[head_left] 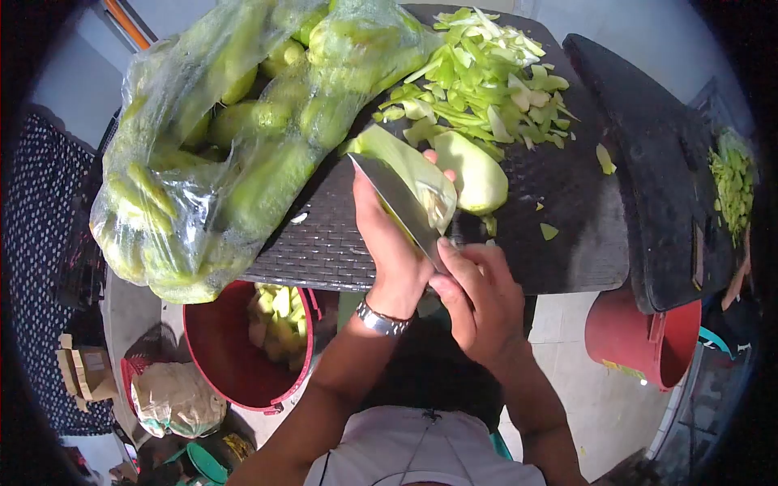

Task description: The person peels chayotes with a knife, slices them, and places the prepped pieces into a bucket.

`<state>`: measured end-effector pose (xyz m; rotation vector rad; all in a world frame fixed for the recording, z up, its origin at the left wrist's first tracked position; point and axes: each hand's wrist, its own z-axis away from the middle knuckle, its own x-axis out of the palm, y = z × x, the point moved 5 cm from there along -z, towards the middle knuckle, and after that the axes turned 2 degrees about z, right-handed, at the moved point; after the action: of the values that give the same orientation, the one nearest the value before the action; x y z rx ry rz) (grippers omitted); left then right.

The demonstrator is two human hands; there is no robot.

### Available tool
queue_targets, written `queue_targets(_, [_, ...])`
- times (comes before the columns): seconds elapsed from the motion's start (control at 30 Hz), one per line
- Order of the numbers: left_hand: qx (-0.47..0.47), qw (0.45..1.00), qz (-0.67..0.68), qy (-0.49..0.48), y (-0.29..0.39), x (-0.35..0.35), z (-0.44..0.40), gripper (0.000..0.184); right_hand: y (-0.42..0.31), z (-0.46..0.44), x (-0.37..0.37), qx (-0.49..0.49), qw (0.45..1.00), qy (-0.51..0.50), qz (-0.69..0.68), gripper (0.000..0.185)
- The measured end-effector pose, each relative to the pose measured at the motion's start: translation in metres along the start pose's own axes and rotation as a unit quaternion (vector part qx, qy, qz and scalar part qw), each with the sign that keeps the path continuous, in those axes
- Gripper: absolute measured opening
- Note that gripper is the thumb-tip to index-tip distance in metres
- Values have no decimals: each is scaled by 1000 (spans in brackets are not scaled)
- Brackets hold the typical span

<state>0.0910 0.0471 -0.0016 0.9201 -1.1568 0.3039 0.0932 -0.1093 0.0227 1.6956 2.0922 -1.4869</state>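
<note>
My left hand (387, 235), with a metal watch at the wrist, is wrapped round a pale green, peeled, oblong fruit (381, 146) whose cut end shows a whitish core. My right hand (482, 300) grips a knife (397, 202) near its handle, most of which is hidden by the fingers. The blade lies slantwise along the near side of the fruit, its tip pointing up and left. Just beyond my left fingertips, another peeled oblong fruit (474, 174) rests on the dark woven-pattern table (340, 251). Behind it sits a heap of green peelings (494, 81).
A clear plastic bag (211, 170) bulging with green fruits covers the table's left side. Below the edge stands a red bucket (211, 348) holding pale pieces. At right are a dark upright panel (640, 162) and another red bucket (608, 336). A stuffed bag (174, 397) lies lower left.
</note>
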Motion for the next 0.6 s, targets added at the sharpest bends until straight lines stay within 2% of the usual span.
queue_targets(0.07, [-1,1000,20,-7,2,8,-14,55,6,-19,-3,-25,1000,13,8,44])
queue_targets(0.1, [31,999,3,16,7,22,-18,54,10,-32,-4,-38,999,21,13,42])
queue_targets(0.13, [26,999,-24,-38,10,29,-25,54,13,-44,-6,-36,999,38,9,39])
queue_targets(0.2, [92,992,-77,-30,14,45,-37,56,20,-73,-9,-39,997,73,0,34])
queue_targets(0.27, [113,987,-105,-38,15,51,-56,59,23,-91,-9,-60,993,104,14,29])
queue_targets(0.33, [88,989,-103,-53,15,51,-72,61,30,-102,-8,-63,989,134,23,23])
queue_targets(0.37, [67,994,-76,-44,13,50,-79,61,47,-105,-9,62,989,101,-89,19])
queue_targets(0.4, [44,997,-52,-32,16,54,-79,62,63,-105,-10,191,958,92,-194,18])
queue_targets(0.43, [23,999,-27,-20,19,54,-80,62,70,-111,-19,276,902,90,-318,19])
queue_targets(0.47, [-21,999,-20,-36,18,50,-83,62,79,-115,-22,354,823,84,-435,20])
queue_targets(0.53, [-109,992,-6,-67,16,36,-86,61,107,-124,-31,349,840,61,-411,22])
queue_targets(0.57, [-142,989,18,-46,16,32,-86,60,114,-126,-33,343,850,52,-397,23])
queue_targets(0.6, [-140,988,4,-65,17,31,-86,60,106,-125,-36,331,861,40,-384,22])
